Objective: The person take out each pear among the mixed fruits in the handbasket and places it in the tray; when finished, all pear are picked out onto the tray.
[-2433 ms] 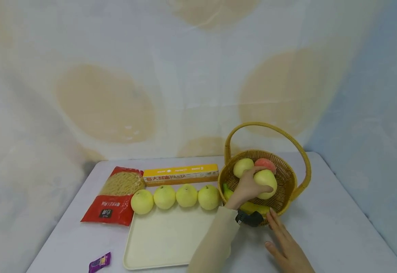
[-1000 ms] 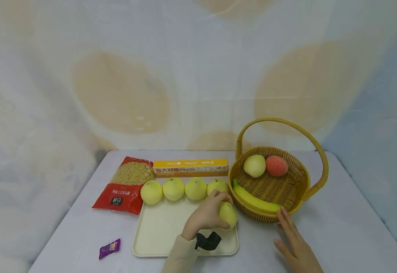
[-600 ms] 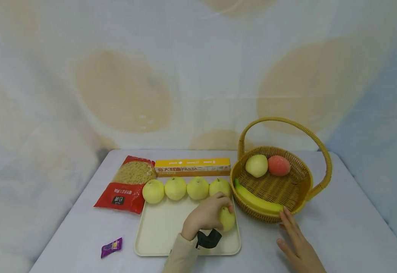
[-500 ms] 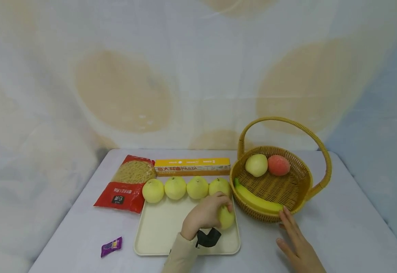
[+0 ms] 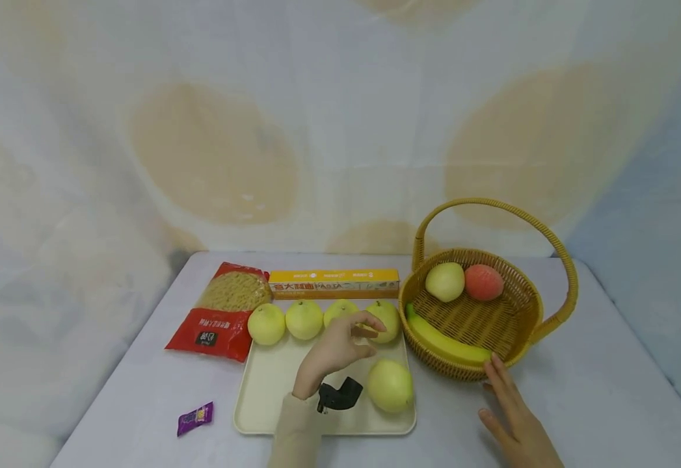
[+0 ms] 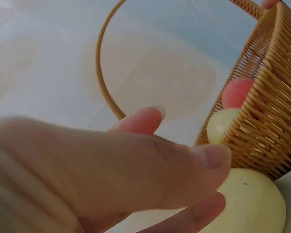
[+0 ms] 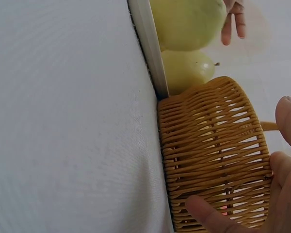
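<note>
My left hand hovers over the cream tray, fingers loosely curved and holding nothing. Just right of it, a pale yellow-green pear lies in the tray's right part. Several similar round pears form a row along the tray's far edge; the hand partly covers the ones at right. With extended fingers, my right hand touches the near rim of the wicker basket. Inside the basket are a banana, a pale green pear and a pinkish-red peach.
Behind the row lies a yellow pasta box. A red bag of pasta sits at the left, and a small purple packet lies nearer the front. The basket's tall handle arches above it.
My left hand carried a pear from the basket down to the tray's right part, let go of it, and moved up and left. The right hand stayed at the basket rim.
</note>
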Motion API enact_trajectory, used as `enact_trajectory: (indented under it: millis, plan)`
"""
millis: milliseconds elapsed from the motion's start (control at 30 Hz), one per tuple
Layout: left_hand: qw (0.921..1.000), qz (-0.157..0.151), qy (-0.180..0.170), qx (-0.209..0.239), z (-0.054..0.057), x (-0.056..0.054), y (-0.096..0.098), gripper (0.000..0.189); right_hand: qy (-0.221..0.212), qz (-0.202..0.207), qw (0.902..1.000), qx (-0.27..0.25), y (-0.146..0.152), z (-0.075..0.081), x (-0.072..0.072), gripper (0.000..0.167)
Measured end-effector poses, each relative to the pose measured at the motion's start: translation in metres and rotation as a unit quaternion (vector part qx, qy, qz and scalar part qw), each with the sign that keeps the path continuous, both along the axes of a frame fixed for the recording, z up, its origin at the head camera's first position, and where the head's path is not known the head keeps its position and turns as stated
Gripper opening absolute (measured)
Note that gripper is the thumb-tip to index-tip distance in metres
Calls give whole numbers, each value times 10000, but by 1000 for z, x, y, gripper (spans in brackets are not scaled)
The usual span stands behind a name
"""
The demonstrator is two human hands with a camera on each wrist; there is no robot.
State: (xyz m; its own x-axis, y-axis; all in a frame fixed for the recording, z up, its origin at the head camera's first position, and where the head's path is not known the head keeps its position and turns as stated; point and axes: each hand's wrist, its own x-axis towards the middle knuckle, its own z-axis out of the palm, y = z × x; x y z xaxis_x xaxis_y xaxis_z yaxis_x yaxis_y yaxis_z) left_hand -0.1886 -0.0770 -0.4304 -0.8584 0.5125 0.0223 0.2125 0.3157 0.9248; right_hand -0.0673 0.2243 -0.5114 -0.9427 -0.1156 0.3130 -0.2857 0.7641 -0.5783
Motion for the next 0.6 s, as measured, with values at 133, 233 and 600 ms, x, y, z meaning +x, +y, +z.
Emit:
enact_trajectory:
  millis: [133, 233, 600]
  plan:
    - [9997, -44, 251, 44, 5, 0, 1, 33, -120, -86, 9998, 139, 0, 5, 1, 77]
    - [9994, -70, 291, 169, 6, 0, 2, 32, -148, -72, 9998, 88, -1, 6, 1, 77]
    - [9987, -73, 401, 312, 0, 0, 8, 27, -386, -28, 9992, -62, -1, 8, 3, 75]
